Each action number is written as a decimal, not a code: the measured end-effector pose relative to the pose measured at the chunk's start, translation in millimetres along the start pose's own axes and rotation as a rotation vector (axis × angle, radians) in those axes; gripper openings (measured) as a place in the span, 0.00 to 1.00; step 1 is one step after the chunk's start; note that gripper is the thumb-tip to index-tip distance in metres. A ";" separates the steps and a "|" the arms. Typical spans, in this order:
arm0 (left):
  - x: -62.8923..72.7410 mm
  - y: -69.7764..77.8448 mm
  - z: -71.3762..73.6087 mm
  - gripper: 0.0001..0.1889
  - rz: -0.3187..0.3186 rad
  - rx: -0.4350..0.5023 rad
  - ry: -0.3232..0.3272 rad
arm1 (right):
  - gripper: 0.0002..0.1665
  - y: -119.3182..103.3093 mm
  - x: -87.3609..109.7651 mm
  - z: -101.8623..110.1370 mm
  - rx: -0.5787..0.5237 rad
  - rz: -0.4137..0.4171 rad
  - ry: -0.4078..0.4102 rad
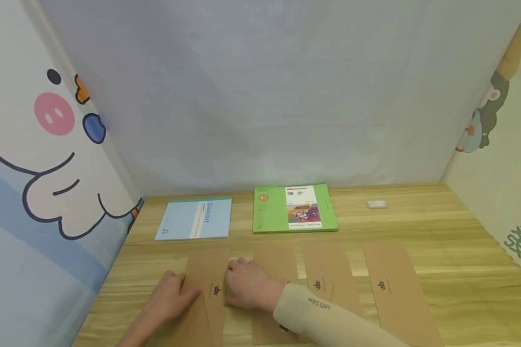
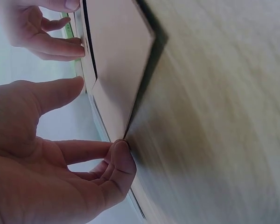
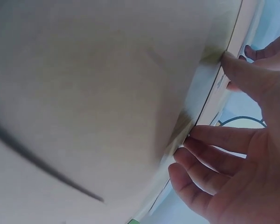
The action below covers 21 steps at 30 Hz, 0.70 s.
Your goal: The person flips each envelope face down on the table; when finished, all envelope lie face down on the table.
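Observation:
The leftmost of several brown kraft-paper envelopes (image 1: 206, 270) lies between my two hands. Its face has a small dark crown print and a slanting flap edge. My left hand (image 1: 167, 299) is at its left side, thumb over the paper. In the left wrist view, the left hand's curled fingers (image 2: 125, 161) take the envelope's edge (image 2: 119, 79) near a flap corner. At the right side, my right hand (image 1: 252, 284) touches the edge. The right wrist view has its thumb and spread fingers (image 3: 219, 135) along that edge, with fairly straight fingertips.
Three more kraft envelopes (image 1: 399, 289) lie in a row to the right, the nearest partly under the right forearm. Behind are a light-blue Gambit book (image 1: 178, 219), a green book (image 1: 269, 217) and a small whitish block (image 1: 377, 204). Fabric walls (image 1: 260, 111) enclose the table.

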State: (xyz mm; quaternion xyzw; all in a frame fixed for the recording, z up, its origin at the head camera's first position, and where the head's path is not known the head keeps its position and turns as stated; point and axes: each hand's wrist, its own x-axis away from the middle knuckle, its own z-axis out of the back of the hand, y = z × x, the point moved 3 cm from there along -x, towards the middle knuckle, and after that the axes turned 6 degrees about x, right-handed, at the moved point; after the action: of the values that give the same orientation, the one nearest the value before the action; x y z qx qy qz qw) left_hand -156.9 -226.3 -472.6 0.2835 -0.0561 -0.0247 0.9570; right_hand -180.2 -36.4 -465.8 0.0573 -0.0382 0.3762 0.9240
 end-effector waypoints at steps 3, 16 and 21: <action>0.5 0.9 0.6 0.27 0.004 0.016 0.003 | 0.33 -0.5 -0.4 -0.8 0.016 0.006 -0.008; -0.3 2.2 -2.3 0.37 0.106 0.057 0.033 | 0.31 -0.6 -1.7 -0.9 0.007 0.022 0.008; -0.2 1.8 -1.9 0.37 0.113 0.058 0.035 | 0.32 -0.2 -2.3 -0.5 0.008 0.021 0.006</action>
State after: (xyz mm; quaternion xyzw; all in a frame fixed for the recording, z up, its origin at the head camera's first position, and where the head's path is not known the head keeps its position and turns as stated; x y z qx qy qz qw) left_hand -156.8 -223.8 -473.2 0.3076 -0.0558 0.0360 0.9492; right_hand -181.6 -38.0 -466.5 0.0594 -0.0343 0.3861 0.9199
